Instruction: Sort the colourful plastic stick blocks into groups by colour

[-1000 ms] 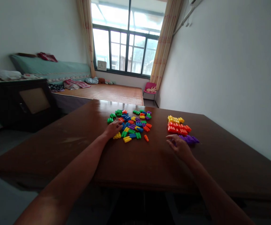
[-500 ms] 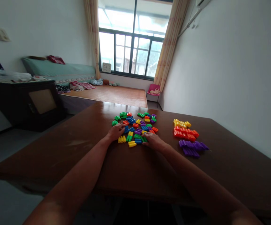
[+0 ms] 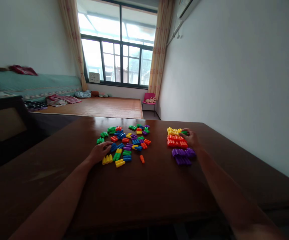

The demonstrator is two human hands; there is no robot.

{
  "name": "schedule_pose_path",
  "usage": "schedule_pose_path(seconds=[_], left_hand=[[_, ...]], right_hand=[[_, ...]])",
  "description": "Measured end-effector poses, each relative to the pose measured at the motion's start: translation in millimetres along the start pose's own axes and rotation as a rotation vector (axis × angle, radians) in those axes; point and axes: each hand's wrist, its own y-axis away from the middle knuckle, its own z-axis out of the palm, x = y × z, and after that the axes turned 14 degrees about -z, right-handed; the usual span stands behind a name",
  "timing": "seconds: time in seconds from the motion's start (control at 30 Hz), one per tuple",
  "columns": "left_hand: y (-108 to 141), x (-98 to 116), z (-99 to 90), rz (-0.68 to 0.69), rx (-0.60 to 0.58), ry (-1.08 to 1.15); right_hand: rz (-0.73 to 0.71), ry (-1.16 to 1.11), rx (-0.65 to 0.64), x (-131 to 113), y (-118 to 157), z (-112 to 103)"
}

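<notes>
My right hand (image 3: 191, 137) pinches a green plastic block (image 3: 184, 132) at the right end of a row of yellow blocks (image 3: 174, 131). Just nearer than the yellow row lie rows of red-orange blocks (image 3: 177, 141), then purple blocks (image 3: 183, 156). On the left, my left hand (image 3: 100, 152) rests low over the table, fingers stretched loosely, the tips touching or right beside some blue blocks (image 3: 114, 147). Close under its wrist are yellow blocks (image 3: 107, 159). A mixed spread of coloured blocks (image 3: 135, 142) reaches from there to the middle. One orange piece (image 3: 141, 159) lies apart.
The brown table (image 3: 134, 190) carries everything. Beyond it stand a bed platform (image 3: 109, 106) with cloths, a pink chair (image 3: 149, 99) holding a soft toy, and a window (image 3: 116, 50). A dark cabinet (image 3: 5, 120) is at left; a white wall (image 3: 229, 73) runs along the right.
My right hand has moved from the mixed blocks to the sorted rows at right, carrying a green block. An orange piece now shows alone. The view has turned right; my left hand stays by the blue blocks.
</notes>
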Motion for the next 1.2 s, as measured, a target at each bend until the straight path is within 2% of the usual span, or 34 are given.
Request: schedule_pose_path(seconds=[0.07, 0.13, 0.2, 0.3, 0.4, 0.7, 0.8, 0.97, 1.03, 1.1, 1.13, 1.2], left_hand=[[-1.6, -1.0, -0.5, -0.021, -0.007, -0.015], [-3.4, -3.0, -1.1, -0.04, -0.021, -0.022], [-5.3, -5.7, -1.7, -0.056, -0.029, -0.023], [-7.8, -9.6, -2.4, -0.073, -0.041, -0.013], [-8.5, -9.8, -3.7, -0.07, -0.048, 0.003], [-5.3, -1.2, -7.7, -0.117, -0.024, 0.005], [-3.4, 2.5, -8.3, -0.109, -0.036, 0.003], [-0.4, 7.6, -5.3, -0.074, -0.015, -0.013], [-0.6, 6.1, -2.8, -0.046, 0.01, -0.033], [-1.3, 3.5, -0.2, -0.018, 0.022, -0.057], [-1.5, 2.3, 0.8, -0.011, 0.023, -0.067], [-1.6, 1.0, 2.5, -0.014, 0.02, -0.082]], right_hand=[[0.136, 0.192, 0.095, 52.3, 5.7, -25.9], [0.181, 0.329, 0.068, 90.4, 19.4, -41.7], [0.175, 0.41, 0.015, 112.8, 33.1, -47.5], [0.191, 0.503, -0.083, 126.7, 40.1, -46.7], [0.207, 0.542, -0.169, 134.5, 32.9, -46.3], [0.195, 0.572, -0.178, 171.1, 15.1, -37.7], [0.242, 0.472, -0.075, 183.6, 17.1, -34.6], [0.38, 0.092, 0.285, 208.3, 33.5, -42.7], [0.451, -0.014, 0.377, 209.8, 34.3, -49.6], [0.428, -0.01, 0.452, 196.7, 26.2, -55.2], [0.373, 0.014, 0.487, 182.8, 19.4, -55.9], [0.203, 0.04, 0.517, 140.0, 4.7, -49.9]])
